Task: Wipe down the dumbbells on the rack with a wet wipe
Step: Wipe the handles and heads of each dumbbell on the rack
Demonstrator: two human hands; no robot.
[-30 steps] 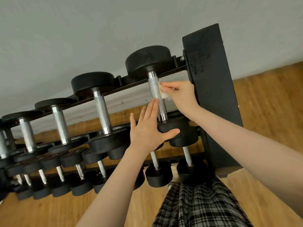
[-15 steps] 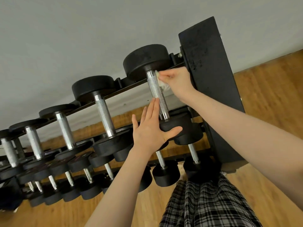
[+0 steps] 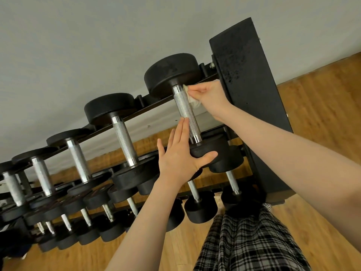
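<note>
**Wipe at the top of the end dumbbell's handle**

Dumbbells (image 3: 125, 137) fill the rack (image 3: 248, 98) in tiers, running from small ones at 8 o'clock up to the largest at 1 o'clock, beside the black end panel. Judging by the thick rubber heads and steel handles, they are heavy and rigid; wiping in place looks wiser than lifting.

Left hand (image 3: 181, 157) lies flat and spread, fingers straight beside the knurled handle (image 3: 186, 112) of the end dumbbell (image 3: 172, 73), thumb hooked under its near head. It seems to steady the weight against rolling and grips nothing.

Right hand (image 3: 209, 94), at 1 o'clock, pinches the wipe (image 3: 192, 99) and presses it against the handle's right side, just below the far head. The wipe is thin, limp and damp, so it should bunch easily and is best kept folded under the fingertips. Knurling will probably snag it a little; the smooth collars at each end of the handle should let it slide.

No brand, weight number or other writing is legible anywhere; the head faces are too dark and angled to tell.
</note>
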